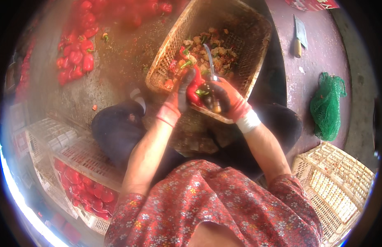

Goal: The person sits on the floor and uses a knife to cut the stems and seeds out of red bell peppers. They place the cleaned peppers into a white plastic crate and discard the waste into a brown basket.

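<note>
Both my hands wear red and dark work gloves and meet above the near end of a worn plastic basket (161, 55). My left hand (183, 92) grips a red pepper (195, 85) with a green stem. My right hand (222, 94) is closed round the handle of a small curved knife (209, 58), whose blade points up and away over the basket. The pepper lies between the two hands, close to the right fingers. Below, pepper cores and seed clumps (220, 52) cover part of the basket's bottom.
Red peppers (75, 58) lie in a pile at the upper left. A crate of peppers (86, 191) stands at lower left. On the right are a cleaver (299, 37) with a wooden handle, a green mesh bag (328, 108) and a cream plastic crate (333, 185). My bent legs flank the basket's near end.
</note>
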{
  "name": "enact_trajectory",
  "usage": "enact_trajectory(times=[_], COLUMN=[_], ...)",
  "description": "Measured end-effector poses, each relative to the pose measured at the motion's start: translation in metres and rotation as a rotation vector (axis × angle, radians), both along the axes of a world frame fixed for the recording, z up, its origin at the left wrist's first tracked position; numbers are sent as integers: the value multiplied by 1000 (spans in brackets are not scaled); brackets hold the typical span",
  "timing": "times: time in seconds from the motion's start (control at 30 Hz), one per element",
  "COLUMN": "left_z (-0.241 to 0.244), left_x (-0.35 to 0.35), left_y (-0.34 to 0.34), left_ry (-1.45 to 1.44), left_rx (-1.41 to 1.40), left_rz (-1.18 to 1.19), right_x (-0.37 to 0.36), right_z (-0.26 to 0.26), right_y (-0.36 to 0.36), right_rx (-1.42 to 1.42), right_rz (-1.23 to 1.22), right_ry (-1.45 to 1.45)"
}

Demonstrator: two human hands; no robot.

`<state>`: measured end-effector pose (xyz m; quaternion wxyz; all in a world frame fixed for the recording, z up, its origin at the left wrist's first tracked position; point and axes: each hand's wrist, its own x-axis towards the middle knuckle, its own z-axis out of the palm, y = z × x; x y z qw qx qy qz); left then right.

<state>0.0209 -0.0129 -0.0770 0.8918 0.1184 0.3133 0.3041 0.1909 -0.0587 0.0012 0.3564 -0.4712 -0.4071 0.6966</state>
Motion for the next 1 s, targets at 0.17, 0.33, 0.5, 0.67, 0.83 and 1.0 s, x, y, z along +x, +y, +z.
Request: enact_trajectory(times=[0.17,0.33,0.5,0.67,0.83,1.0], left_z=[8,26,28,71,90,59], left_x=[8,4,4,9,21,8], left_y=[3,8,9,5,-1,21], left_ry=[-94,47,121,466,1073,647], left_rx=[-60,204,279,261,758,377], left_rz=[165,167,275,367,397,561], right_x=[-8,-14,-15,-21,-32,-11], right_z=[6,21,15,-8,-44,-40], right_y=[-3,-1,4,10,11,18], right_rx=[-209,-116,-214,-333,-71,-342], right_rz=[-143,-128,-143,-277,-381,-229], right_ry=[285,142,64,23,-515,-538])
